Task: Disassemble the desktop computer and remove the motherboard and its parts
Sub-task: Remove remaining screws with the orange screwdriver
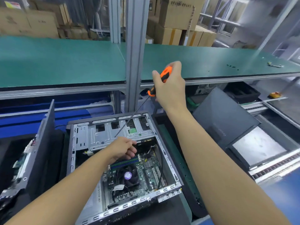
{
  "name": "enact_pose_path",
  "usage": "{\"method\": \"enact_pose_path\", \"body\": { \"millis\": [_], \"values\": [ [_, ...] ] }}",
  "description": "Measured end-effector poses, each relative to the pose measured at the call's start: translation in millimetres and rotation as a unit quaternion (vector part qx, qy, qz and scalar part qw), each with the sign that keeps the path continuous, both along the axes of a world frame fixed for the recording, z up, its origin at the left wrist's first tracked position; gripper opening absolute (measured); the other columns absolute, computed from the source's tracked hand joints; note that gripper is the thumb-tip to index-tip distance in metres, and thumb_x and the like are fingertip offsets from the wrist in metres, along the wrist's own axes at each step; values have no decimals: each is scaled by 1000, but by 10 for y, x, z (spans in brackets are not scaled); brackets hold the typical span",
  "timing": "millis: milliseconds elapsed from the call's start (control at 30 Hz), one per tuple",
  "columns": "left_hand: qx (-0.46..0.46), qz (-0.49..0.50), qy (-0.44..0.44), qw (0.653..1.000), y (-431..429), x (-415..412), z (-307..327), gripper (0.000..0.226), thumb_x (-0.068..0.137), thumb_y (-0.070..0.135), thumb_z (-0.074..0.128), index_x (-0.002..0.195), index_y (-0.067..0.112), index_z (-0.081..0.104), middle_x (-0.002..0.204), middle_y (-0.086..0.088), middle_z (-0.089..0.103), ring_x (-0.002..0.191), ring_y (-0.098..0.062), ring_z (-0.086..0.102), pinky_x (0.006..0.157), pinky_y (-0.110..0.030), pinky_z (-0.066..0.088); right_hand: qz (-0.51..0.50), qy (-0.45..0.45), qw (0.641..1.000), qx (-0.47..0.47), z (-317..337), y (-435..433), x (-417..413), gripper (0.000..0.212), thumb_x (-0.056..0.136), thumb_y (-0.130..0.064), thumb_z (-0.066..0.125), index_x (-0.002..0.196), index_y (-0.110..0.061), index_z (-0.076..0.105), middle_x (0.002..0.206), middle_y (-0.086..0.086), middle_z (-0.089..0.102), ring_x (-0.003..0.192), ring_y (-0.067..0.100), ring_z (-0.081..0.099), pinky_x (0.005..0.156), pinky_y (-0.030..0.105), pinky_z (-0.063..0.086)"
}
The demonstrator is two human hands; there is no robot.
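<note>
Both forearms come in from the bottom of the frame. The open pc case [139, 201] lies flat at lower centre, slotted metal rim nearest me. The motherboard [146, 171] is seated inside, in the near right part of the case, w/ a fan [128, 176] on it and a black cable along its right side.

My left hand [124, 149] is at centre frame over the mem slots [125, 162], wrist bent down, fingers curled under. Can't tell if they pinch anything. Just beyond it the drive cage [112, 132] fills the case's far half.

My right hand [170, 85] is raised at upper centre, well above the case, fist wrapped round the orange/black handle of the screwdriver [164, 73]. Its shaft slants down-left, tip at the cage just above my left knuckles.

Room: at left another chassis [40, 143] stands on edge, close to the case. At right there's a green strip, then a dark panel [224, 117]. The green shelf [65, 62] edge and alu post [134, 54] sit right behind the raised hand. Boxes [178, 12] are far back.
</note>
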State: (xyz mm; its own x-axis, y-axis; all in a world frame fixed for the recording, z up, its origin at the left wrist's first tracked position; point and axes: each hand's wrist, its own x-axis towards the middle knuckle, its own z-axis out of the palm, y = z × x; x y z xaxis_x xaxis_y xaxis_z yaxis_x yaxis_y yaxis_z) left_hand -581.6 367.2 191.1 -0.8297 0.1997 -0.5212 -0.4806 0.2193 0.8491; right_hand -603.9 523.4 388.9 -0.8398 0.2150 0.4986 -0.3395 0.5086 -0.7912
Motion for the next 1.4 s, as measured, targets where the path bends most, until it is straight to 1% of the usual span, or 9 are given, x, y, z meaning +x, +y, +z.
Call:
{"method": "enact_pose_path", "body": {
  "millis": [67,267,467,600,800,967,1133,1233,1400],
  "values": [
    [57,0,-12,998,210,-8,14,30,107,4,31,122,2,56,87,-16,68,67,-21,66,56,-28,53,-23,-28,999,-34,-57,251,71,29,95,-28,63,103,-14,38,81,3,54,56,22,64,47,30,52],
    [102,-48,1,994,1037,-52,60,15,106,8,30,107,3,45,78,-16,73,65,-25,70,47,-27,49,-80,-57,988,-123,-206,1098,241,25,91,-23,64,95,-19,40,88,13,61,44,14,64,40,24,50],
    [-5,-167,34,985,2008,-52,4,27,106,26,44,92,4,50,79,-13,76,59,-19,68,43,-24,45,-107,-80,981,-140,-393,1909,344,25,91,-25,65,98,-17,42,84,10,60,48,12,66,45,28,56],
    [-73,-204,8,976,2625,2,-205,25,101,21,57,92,-1,66,74,-10,73,55,-13,65,47,-22,47,-117,-91,976,-162,-536,2447,392,24,90,-25,64,94,-22,41,79,6,62,48,14,67,46,29,56],
    [-175,-244,-67,951,3164,107,-641,19,99,3,44,98,7,62,86,-9,69,64,-16,62,56,-24,43,-132,-108,977,-125,-744,3033,466,25,90,-28,63,90,-32,39,85,10,62,49,13,67,47,28,57],
    [-277,-251,-36,927,3277,96,-818,12,99,19,51,88,16,55,100,-7,55,71,-16,49,59,-19,39,-120,-123,980,-103,-830,3242,437,24,90,-29,63,91,-29,38,85,8,60,47,13,66,47,29,57],
    [-92,-1,-108,990,3020,-23,-668,25,100,13,41,108,8,65,99,-4,73,81,-18,68,66,-24,48,-87,-110,987,-84,-847,3059,296,23,93,-25,61,93,-22,39,80,6,57,44,11,64,42,22,51],
    [50,33,-145,988,2847,-29,-404,31,98,4,40,119,7,62,102,-7,76,95,-25,72,90,-36,53,-76,-97,988,-92,-862,2865,212,23,92,-24,62,93,-20,40,79,6,58,48,12,65,43,25,54],
    [325,99,-55,939,2531,-92,84,38,95,9,37,127,11,58,119,-6,72,108,-26,69,90,-40,51,-25,-89,980,-178,-819,2446,119,28,85,-23,69,87,-20,41,76,6,62,57,19,71,57,37,62]
  ]
}}
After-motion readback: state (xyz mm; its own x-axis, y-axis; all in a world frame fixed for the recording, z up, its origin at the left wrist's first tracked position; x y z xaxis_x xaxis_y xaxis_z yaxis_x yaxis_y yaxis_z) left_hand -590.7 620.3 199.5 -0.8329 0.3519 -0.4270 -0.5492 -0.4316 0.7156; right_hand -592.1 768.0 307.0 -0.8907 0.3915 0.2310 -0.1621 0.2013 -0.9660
